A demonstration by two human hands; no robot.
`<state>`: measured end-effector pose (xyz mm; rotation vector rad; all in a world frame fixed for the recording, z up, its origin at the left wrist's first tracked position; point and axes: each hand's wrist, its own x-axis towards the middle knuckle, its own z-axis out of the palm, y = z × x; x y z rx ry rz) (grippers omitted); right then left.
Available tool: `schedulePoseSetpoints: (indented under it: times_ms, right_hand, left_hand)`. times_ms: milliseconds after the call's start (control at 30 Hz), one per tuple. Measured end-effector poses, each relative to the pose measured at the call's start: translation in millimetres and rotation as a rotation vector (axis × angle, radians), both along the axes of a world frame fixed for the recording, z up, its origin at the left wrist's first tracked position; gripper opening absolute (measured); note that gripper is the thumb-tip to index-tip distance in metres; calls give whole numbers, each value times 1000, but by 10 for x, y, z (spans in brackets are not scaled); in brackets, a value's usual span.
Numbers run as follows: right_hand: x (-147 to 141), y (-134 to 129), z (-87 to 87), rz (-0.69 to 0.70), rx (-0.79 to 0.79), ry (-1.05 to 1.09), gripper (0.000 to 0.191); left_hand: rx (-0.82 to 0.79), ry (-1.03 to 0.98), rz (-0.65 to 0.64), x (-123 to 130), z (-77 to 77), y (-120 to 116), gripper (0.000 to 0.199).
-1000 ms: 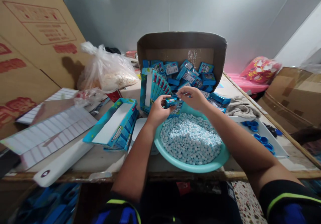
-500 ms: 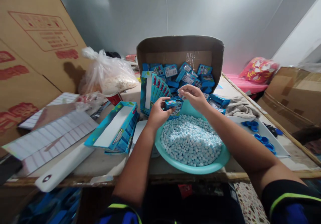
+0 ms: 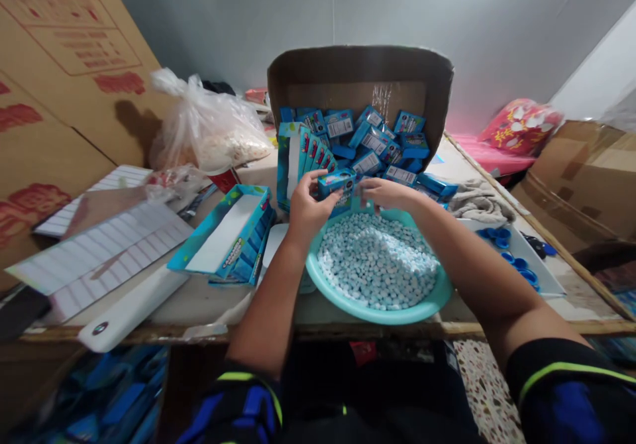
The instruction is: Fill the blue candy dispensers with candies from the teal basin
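The left hand (image 3: 308, 211) grips a small blue box (image 3: 336, 183) with curled fingers; the right hand (image 3: 390, 195), fingers loosely open, sits just beside it, above a teal basin (image 3: 377, 313) of pale blue candies (image 3: 377, 262).

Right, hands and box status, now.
Left hand gripping a small blue box; right hand open beside it. Teal basin of pale blue candies just below. Cardboard carton of blue boxes directly behind.

A small blue printed candy box (image 3: 336, 184) sits slightly tilted in the left hand (image 3: 309, 209).
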<state>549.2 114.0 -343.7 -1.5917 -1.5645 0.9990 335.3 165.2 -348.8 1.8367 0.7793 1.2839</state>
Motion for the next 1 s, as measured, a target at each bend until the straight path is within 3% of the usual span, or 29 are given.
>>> schedulePoseSetpoints:
  times_ms: [100, 233, 300, 400, 533, 700, 867, 1000]
  right_hand:
    - [-8, -23, -173, 211, -251, -237, 5]
    - [-115, 34, -363, 248, -241, -320, 12]
    - [-162, 78, -394, 257, -231, -354, 20]
    - [-201, 94, -362, 276, -228, -382, 25]
    - [-232, 16, -246, 343, -269, -589, 35]
    - [-286, -50, -142, 379, -318, -744, 39]
    - [-297, -67, -106, 387, -284, -733, 33]
    - [-290, -89, -84, 392, -245, -696, 25]
  left_hand:
    - [79, -53, 85, -140, 126, -24, 52]
    - [249, -19, 299, -605, 192, -229, 47]
    - [292, 38, 415, -841, 73, -369, 38]
    - [287, 120, 538, -1055, -269, -473, 33]
    - [275, 179, 502, -1114, -644, -426, 33]
    - [501, 176, 461, -1118, -702, -429, 37]
    - [705, -33, 745, -1174, -731, -440, 29]
    - [837, -167, 809, -1199, -730, -419, 30]
